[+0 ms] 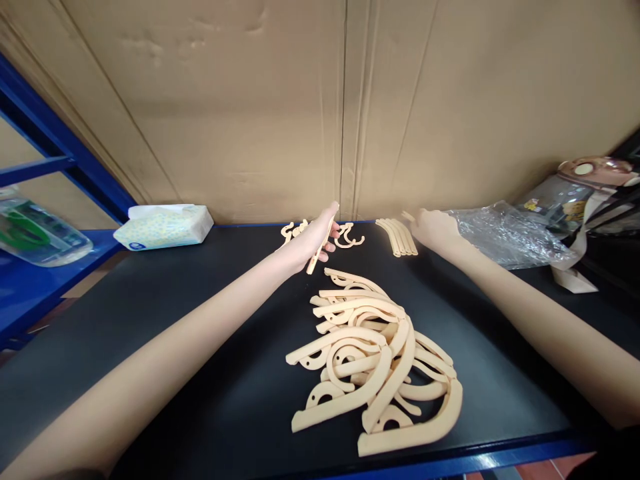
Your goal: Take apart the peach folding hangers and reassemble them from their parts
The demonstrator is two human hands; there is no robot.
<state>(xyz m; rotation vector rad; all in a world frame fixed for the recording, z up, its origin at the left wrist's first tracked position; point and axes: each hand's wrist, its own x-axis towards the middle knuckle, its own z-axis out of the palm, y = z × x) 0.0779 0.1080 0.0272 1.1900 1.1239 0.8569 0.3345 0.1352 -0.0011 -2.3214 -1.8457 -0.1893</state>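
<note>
Near the back of the black table, my left hand [320,233] is closed around a slim beige plastic hanger arm [317,257], held tilted. Just behind it lie small beige hooks [351,237], partly hidden by the hand. To the right, my right hand [437,230] is closed, and a beige tip of what looks like another hanger arm [409,217] pokes out on its left. Beside that hand a row of curved beige hanger arms [397,238] lies side by side. In front of both hands spreads a heap of beige folding hangers [400,327], overlapping one another.
A tissue pack [164,225] lies at the back left. Crumpled clear plastic bags [500,233] and a strapped drink bottle [565,193] stand at the back right. A blue shelf frame [65,160] with a clear container [43,230] borders the left; cardboard [240,113] closes the back.
</note>
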